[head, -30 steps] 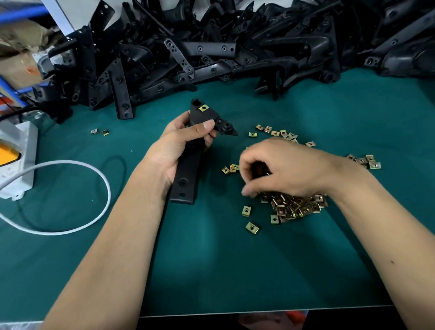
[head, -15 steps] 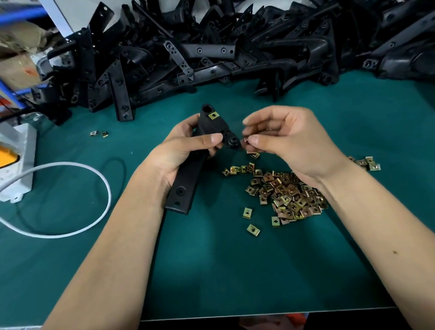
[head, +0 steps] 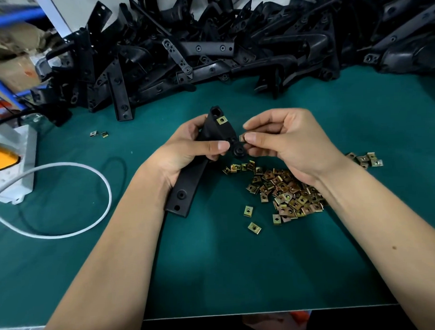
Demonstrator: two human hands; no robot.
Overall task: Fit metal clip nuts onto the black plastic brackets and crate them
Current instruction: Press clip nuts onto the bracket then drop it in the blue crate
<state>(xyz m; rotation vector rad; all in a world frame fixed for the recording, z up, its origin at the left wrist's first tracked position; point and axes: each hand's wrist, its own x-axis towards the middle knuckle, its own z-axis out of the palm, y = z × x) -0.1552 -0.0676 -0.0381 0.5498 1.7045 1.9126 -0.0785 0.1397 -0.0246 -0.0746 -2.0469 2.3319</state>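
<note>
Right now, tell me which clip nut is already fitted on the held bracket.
The clip nut near the bracket's top end; the other is only pinched in the right hand.

The left hand grips a bracket, and the right hand pinches one clip nut against the bracket's right end. A second nut sits on the bracket above the left thumb. Below the right hand, on the table mat, lies the heap of clip nuts (a few strays lie apart from it). Behind both hands is the pile of brackets. Left of the left hand lie a cable and, further left, a power strip.
</note>
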